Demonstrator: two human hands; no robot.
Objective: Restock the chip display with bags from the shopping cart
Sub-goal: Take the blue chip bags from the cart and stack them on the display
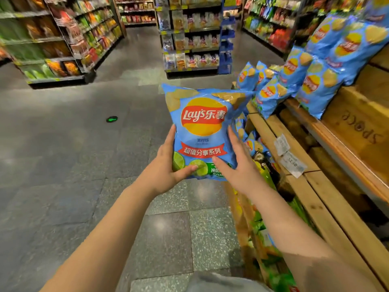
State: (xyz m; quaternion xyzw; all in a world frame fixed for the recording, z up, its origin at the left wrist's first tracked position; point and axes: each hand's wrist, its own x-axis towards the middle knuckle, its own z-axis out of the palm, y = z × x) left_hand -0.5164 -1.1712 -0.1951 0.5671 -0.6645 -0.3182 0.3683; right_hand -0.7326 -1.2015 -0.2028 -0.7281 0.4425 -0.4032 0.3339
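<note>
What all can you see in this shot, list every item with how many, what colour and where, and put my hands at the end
Held chip bag: one, blue with a yellow and red logo and limes, centre, upright over the floor.
Displayed chip bags: several, too overlapped to count, blue, leaning on the upper steps at right.
Wooden display: one, light brown, stepped, right side.
Price tags: two, white, on a step edge.
Green packets: several, blurred, low on the display.
Aisle shelves: three racks, mixed colours, left, centre and right background.
Floor: grey tiles, with one small green mark.
Hands: left hand and right hand, bare, gripping the held bag's lower sides.
</note>
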